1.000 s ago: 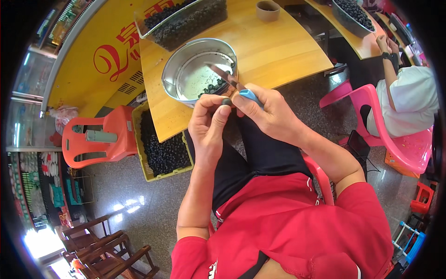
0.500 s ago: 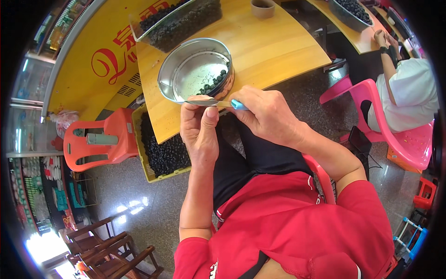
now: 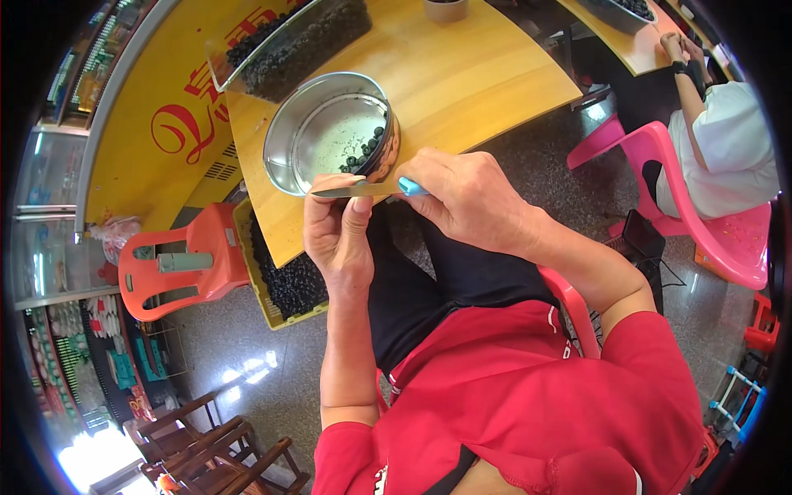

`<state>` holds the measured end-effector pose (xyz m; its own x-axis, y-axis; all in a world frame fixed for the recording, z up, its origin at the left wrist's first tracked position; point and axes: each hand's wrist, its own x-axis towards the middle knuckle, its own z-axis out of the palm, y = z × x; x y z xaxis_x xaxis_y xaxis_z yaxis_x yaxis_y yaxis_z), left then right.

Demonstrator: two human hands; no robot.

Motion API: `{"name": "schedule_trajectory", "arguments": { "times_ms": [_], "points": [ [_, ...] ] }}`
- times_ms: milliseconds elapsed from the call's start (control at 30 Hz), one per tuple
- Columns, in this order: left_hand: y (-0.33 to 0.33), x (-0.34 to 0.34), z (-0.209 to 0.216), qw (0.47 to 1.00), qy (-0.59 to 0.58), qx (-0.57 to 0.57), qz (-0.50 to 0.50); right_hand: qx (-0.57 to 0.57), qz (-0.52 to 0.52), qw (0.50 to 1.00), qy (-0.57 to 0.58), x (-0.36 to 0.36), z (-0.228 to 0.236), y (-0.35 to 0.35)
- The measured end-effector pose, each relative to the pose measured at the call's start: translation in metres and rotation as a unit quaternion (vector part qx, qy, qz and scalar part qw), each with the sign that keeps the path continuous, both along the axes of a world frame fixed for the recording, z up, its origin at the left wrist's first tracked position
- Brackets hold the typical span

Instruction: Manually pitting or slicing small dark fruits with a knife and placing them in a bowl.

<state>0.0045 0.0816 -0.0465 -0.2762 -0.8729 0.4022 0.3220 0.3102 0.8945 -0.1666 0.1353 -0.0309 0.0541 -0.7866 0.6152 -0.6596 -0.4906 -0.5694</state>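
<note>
My right hand (image 3: 474,198) is closed round the blue handle of a knife (image 3: 363,190), its blade pointing left. The blade lies across the fingertips of my left hand (image 3: 340,227), where thumb and fingers pinch together. What they hold is mostly hidden; only a bit of something dark shows at the blade. Just beyond my hands, a round metal pan (image 3: 285,136) stands near the table's edge. Several small dark round pieces (image 3: 361,157) lie in it on its right side, with dark specks on its bottom.
A clear bin (image 3: 309,54) of dark pieces and a small bowl (image 3: 445,10) stand on the wooden table (image 3: 478,74). Below it is a yellow crate (image 3: 285,318) of dark pieces. An orange chair (image 3: 177,262) holds a green cylinder. At right, a person (image 3: 726,148) sits on a pink chair.
The view has shifted slightly, so the table and pan appear further left. My hands remain together at the blade, which now lies flatter across my left fingertips.
</note>
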Motion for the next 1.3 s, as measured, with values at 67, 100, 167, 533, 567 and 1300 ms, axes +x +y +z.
{"name": "schedule_trajectory", "arguments": {
  "times_ms": [67,100,167,533,567,1300],
  "points": [
    [-0.002,0.000,-0.002,1.000,-0.009,-0.004,0.002,0.005,0.001,1.000,0.000,-0.002,-0.002,-0.001],
    [-0.003,0.000,-0.002,1.000,0.006,0.002,-0.014,0.003,-0.002,1.000,0.011,-0.002,-0.004,-0.003],
    [-0.004,0.000,-0.004,0.999,0.022,0.009,-0.030,0.001,-0.005,1.000,0.022,-0.004,-0.008,-0.006],
    [-0.007,0.006,-0.013,0.993,0.080,0.090,0.013,0.019,-0.058,0.994,0.087,0.005,-0.002,-0.015],
    [-0.007,0.006,-0.014,0.993,0.081,0.090,0.015,0.019,-0.057,0.994,0.088,0.006,-0.002,-0.016],
    [-0.009,0.007,-0.011,0.996,-0.001,-0.083,0.029,0.342,0.154,0.847,-0.378,0.017,0.020,-0.029]
  ]
}}
